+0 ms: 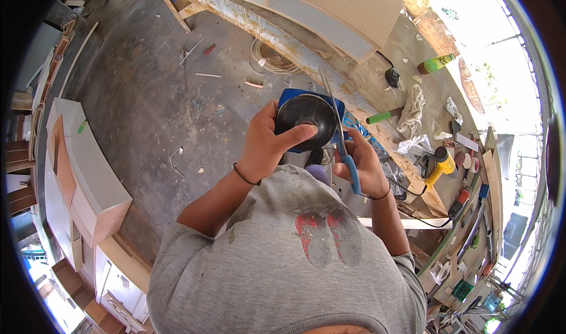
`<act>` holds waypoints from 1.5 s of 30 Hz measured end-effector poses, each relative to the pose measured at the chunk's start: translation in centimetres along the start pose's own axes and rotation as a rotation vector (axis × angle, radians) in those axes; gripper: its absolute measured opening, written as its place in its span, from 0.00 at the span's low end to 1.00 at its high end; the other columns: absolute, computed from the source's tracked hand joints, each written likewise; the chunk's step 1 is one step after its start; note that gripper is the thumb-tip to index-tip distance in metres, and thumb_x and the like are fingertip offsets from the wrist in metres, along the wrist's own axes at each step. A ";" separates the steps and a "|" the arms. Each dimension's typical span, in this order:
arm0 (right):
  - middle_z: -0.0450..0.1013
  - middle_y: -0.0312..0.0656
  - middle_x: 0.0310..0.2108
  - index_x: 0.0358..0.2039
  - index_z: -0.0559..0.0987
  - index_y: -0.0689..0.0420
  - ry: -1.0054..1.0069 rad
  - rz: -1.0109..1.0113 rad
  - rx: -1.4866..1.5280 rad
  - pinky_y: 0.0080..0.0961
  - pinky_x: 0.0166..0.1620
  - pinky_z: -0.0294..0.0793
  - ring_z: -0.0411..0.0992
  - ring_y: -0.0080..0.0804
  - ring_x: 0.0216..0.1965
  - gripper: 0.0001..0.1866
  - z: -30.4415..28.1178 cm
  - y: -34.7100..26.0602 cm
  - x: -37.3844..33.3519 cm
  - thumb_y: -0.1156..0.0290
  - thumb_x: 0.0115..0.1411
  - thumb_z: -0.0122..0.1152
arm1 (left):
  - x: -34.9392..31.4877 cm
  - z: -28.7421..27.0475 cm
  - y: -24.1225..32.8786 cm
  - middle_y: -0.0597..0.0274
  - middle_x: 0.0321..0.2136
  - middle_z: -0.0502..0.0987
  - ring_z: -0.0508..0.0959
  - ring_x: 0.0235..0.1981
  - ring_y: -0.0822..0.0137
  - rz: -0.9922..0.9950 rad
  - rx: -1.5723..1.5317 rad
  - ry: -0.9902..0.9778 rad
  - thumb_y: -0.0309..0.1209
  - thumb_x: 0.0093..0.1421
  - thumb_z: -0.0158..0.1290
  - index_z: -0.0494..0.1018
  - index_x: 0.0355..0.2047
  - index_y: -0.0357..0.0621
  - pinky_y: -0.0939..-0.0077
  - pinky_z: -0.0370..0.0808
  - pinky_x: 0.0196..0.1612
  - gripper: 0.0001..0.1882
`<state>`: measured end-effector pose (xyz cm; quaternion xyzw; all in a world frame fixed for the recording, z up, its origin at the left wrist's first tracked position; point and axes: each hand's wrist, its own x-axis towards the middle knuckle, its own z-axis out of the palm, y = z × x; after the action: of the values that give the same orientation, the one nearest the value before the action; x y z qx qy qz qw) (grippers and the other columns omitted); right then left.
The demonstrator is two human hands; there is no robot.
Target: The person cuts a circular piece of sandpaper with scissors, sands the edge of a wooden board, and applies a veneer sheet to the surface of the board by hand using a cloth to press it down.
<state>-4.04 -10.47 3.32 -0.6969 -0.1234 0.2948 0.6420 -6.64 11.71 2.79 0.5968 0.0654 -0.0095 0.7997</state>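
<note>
My left hand point(266, 138) grips a round black backing disc point(295, 111), its thumb pressed on the raised centre. Behind the disc lies a blue sheet point(290, 93) that looks like sandpaper, held together with it; its edges stick out at the top and right. In my right hand point(370, 168) is a pair of scissors point(353, 175) with blue handles. Their long blades point away from me and run along the disc's right side, against the sheet. The blades look slightly apart. Whether they bite into the sheet here cannot be made out.
To the right, a cluttered bench holds a tape measure point(392, 77), a green bottle point(435, 64), a pale cloth point(411, 111), a yellow power tool point(439, 168) and a red grinder point(460, 203). A coil of hose point(272, 61) lies on the floor ahead. White cabinet point(103, 183) at left.
</note>
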 end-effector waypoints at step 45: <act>0.66 0.30 0.21 0.61 0.54 0.61 0.011 -0.085 -0.020 0.14 0.29 0.62 0.63 0.15 0.23 0.49 0.5 -0.9 -0.1 0.59 0.46 0.75 | -0.2 0.2 1.4 0.63 0.34 0.78 0.76 0.34 0.77 -0.013 0.008 -0.103 0.31 0.50 0.65 0.72 0.39 0.37 0.82 0.74 0.37 0.19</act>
<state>-4.21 -10.01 4.24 -0.6992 -0.1521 0.2621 0.6475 -6.73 11.94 4.25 0.5983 0.0278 -0.0458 0.7995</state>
